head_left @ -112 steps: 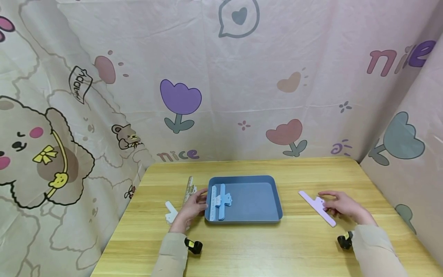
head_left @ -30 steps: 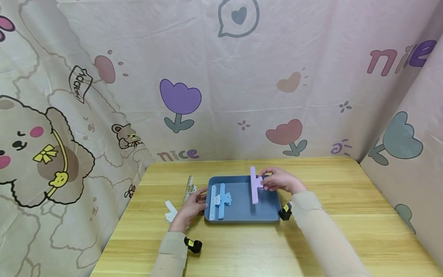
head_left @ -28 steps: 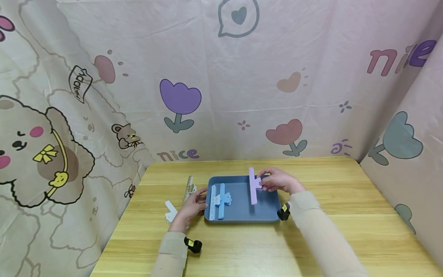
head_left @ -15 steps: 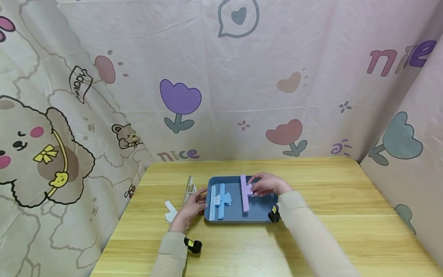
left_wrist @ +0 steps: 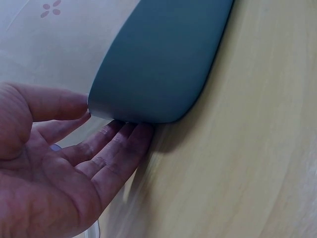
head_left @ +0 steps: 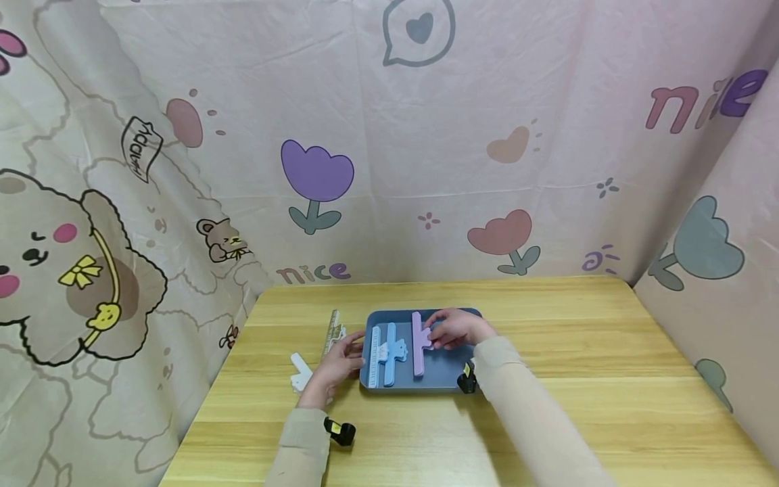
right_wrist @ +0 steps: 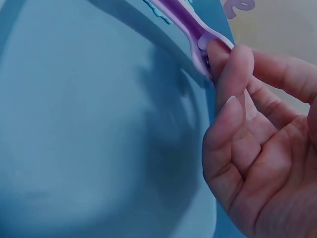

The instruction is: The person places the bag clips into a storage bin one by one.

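Note:
My right hand (head_left: pixel 453 329) pinches the handle of a lilac long-bar clip (head_left: pixel 418 348) inside the blue-grey tray (head_left: pixel 389 390). In the right wrist view, the fingertips meet at the lilac clip's handle (right_wrist: pixel 203 42), with the remaining fingers curled. Left of it in the tray lie a light blue bar clip (head_left: pixel 391 372) and a white ruler-marked clip (head_left: pixel 374 375), roughly parallel. Against the tray's left side rests my left hand (head_left: pixel 337 365). The left wrist view shows its fairly straight fingers (left_wrist: pixel 111 166) touching the outer wall (left_wrist: pixel 158 64) near the base, thumb at the edge.
Left of the tray, a transparent ruler-marked clip (head_left: pixel 333 333) and a white clip (head_left: pixel 299 372) lie on the wooden table (head_left: pixel 548 325), partly hidden by my left hand. A patterned curtain (head_left: pixel 389 169) stands behind.
My right hand picked the lilac clip up from the table at the right, carried it left over the tray and lowered it beside the light blue clip. My left hand stays put.

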`<state>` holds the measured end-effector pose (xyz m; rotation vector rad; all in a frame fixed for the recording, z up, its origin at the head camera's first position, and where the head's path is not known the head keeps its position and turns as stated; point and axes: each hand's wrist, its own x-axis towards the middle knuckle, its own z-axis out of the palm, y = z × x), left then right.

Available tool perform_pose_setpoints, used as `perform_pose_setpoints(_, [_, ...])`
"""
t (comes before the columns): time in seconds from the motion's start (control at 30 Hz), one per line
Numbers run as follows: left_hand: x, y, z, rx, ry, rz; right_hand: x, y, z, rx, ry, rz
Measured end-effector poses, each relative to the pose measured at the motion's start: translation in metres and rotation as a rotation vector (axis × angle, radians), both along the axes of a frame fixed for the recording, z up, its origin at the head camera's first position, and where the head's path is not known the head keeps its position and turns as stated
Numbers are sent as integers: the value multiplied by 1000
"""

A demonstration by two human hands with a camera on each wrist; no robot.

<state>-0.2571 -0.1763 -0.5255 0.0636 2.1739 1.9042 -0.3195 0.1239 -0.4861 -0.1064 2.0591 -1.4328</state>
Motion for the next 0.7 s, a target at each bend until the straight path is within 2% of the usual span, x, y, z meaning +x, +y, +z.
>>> perform_pose_setpoints(0.53, [1, -1, 1, -10, -4, -4, 3, -22, -7, 3, 2, 90])
perform_pose_setpoints(0.7, [1, -1, 1, -22, -7, -6, 4, -28, -8, 30, 8, 89])
